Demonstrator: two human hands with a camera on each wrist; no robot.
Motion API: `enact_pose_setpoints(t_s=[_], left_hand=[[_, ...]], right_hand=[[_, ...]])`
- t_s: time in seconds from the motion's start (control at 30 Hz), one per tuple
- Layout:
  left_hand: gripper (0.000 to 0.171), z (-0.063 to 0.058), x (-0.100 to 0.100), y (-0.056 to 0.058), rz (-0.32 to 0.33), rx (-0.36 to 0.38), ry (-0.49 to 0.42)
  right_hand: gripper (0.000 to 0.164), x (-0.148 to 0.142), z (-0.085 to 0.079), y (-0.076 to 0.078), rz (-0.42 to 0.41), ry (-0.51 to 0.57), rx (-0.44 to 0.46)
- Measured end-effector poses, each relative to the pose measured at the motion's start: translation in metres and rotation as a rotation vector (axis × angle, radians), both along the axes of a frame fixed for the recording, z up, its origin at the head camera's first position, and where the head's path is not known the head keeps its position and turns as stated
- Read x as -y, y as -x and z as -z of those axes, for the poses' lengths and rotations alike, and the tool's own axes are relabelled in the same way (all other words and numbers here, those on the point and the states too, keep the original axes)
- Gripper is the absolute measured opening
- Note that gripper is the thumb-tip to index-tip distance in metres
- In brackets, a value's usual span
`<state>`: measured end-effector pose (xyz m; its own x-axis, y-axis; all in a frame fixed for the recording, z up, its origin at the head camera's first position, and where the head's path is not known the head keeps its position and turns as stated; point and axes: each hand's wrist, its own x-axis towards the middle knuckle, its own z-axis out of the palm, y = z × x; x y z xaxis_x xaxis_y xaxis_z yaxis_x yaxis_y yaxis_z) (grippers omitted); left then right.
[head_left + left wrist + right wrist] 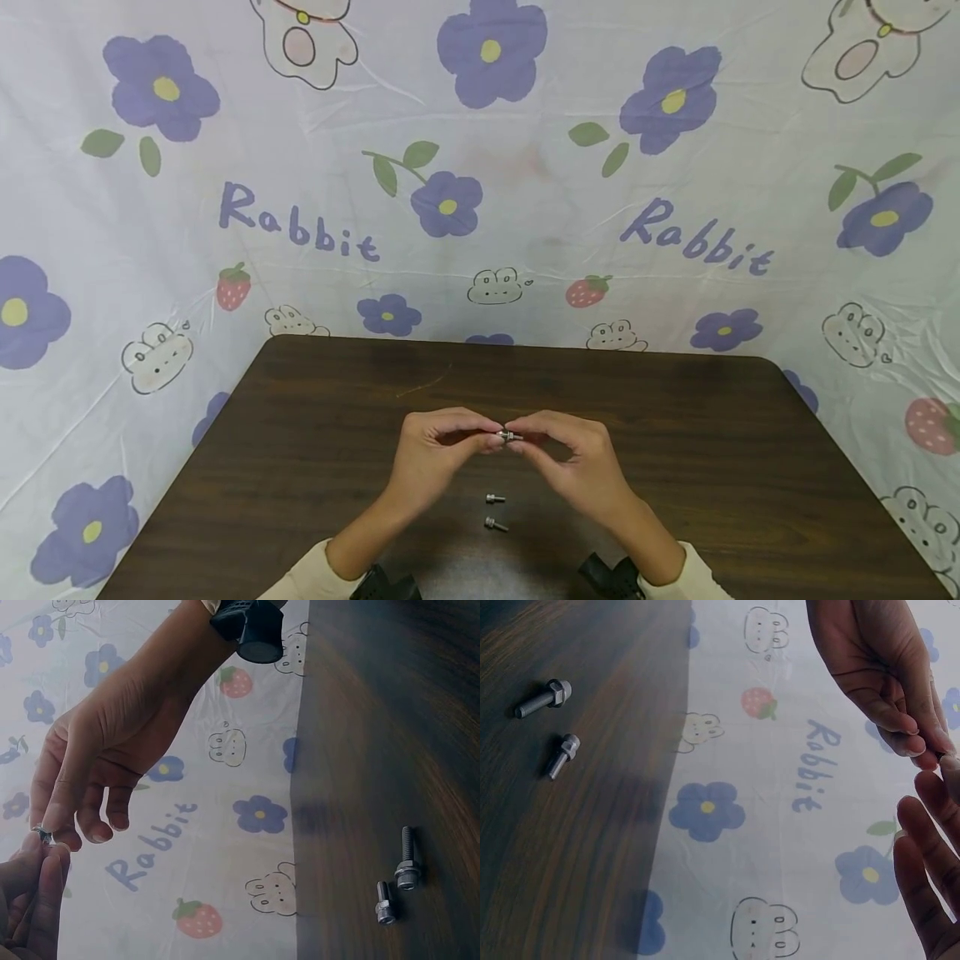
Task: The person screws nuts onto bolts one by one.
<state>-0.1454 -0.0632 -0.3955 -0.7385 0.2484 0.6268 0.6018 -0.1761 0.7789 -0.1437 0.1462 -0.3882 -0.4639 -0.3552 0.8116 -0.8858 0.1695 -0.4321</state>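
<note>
Above the middle of the dark wooden table (315, 433) my two hands meet fingertip to fingertip. Between them is a small silver bolt (510, 436) with a nut or washer on it. My left hand (489, 439) pinches one end and my right hand (527, 438) pinches the other. In the left wrist view the bolt (43, 835) shows as a small silver piece under the right hand's fingertips (56, 825), against the left hand (34, 892). In the right wrist view the left hand's fingertips (930, 746) hide the bolt.
Two more small bolts lie on the table just below my hands, one (494, 498) nearer them and one (495, 524) nearer me; both (406, 859) (385, 902) lie flat. A flower-and-rabbit printed cloth (480, 208) hangs behind and around the table.
</note>
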Motion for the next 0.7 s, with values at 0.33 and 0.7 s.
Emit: enact_pose_setpoints(t_s=[0.33,0.7], left_hand=[[0.009,0.0017,-0.0008,-0.0005,0.007,-0.003,-0.003],[0.009,0.0036,-0.0032,-0.0013,-0.012,-0.017,0.019]], right_hand=[[0.028,-0.0002,-0.0001,-0.0006,0.019,-0.026,0.027],[0.019,-0.0003,0.0013,-0.0043,0.051,-0.063,0.123]])
